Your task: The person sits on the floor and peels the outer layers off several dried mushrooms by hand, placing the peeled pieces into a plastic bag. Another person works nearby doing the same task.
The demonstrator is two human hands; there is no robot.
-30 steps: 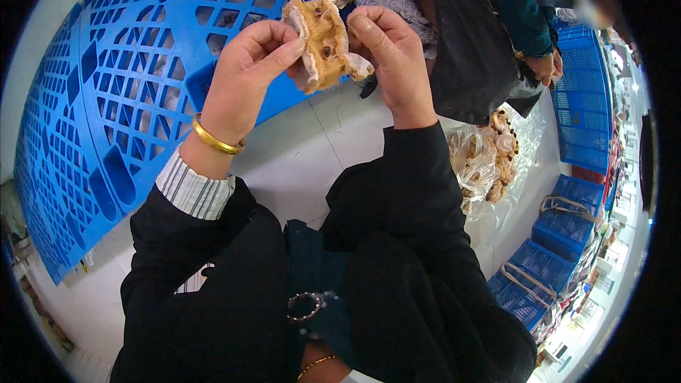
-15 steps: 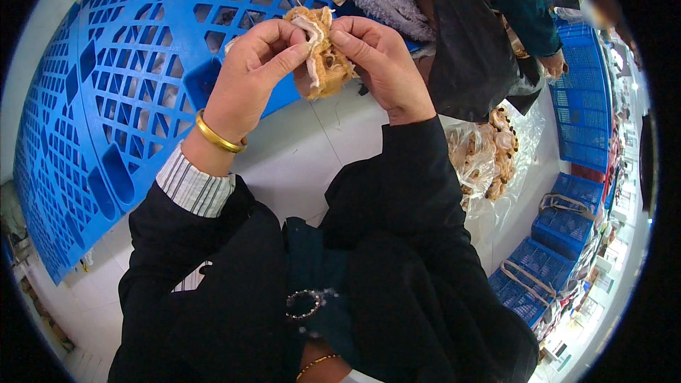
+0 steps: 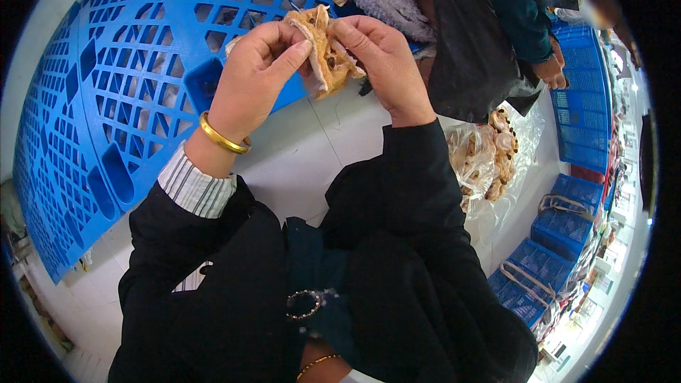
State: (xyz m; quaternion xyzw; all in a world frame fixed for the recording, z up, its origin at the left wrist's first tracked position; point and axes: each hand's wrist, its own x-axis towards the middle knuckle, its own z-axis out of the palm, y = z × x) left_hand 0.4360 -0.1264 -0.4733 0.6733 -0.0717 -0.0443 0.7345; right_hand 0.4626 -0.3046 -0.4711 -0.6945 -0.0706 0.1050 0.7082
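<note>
Between my two hands is a small tan plush fabric piece (image 3: 328, 64) with a pale seam edge running down its middle and loose white threads at the top. My left hand (image 3: 259, 64), with a gold bangle at the wrist, pinches the pale edge between thumb and fingers. From the other side my right hand (image 3: 381, 57) grips the plush piece near its top, thumb and forefinger closed on it. Some of the fingers are hidden behind the fabric. The piece is held up in front of the blue plastic pallet's edge, above the floor.
A blue slatted pallet (image 3: 142, 92) fills the left. At the right, a clear plastic bag (image 3: 474, 159) of similar tan plush pieces lies on the tiled floor. Blue crates (image 3: 532, 280) stand farther right. Another person's hand (image 3: 550, 71) is near a tall blue crate (image 3: 583, 99).
The plush piece has been turned and folded slightly, its pale edge now straighter. My right fingers have shifted on it. The other person's hand has come further into view.
</note>
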